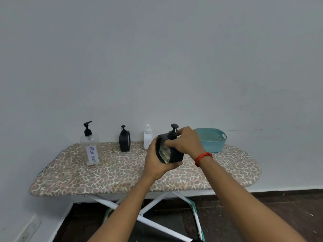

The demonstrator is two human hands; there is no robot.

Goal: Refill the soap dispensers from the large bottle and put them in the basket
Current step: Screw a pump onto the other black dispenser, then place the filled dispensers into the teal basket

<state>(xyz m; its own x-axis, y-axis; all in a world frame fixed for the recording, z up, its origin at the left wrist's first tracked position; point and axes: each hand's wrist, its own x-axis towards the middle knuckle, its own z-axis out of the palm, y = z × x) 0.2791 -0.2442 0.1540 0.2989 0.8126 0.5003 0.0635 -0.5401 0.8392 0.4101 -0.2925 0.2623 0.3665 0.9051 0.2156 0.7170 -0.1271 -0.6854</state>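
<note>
At frame centre I hold a black dispenser in my left hand; my right hand grips its pump.

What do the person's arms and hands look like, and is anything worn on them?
Both forearms are bare, with no sleeves in view. The left hand has no glove, ring or band that I can see. The right hand is also ungloved. A red thread bracelet is wound around the right wrist in several strands. No watch shows on either wrist.

Matt black plastic dispenser; clear glossy plastic bottle with paper label; teal plastic basket; patterned cloth board.
</note>
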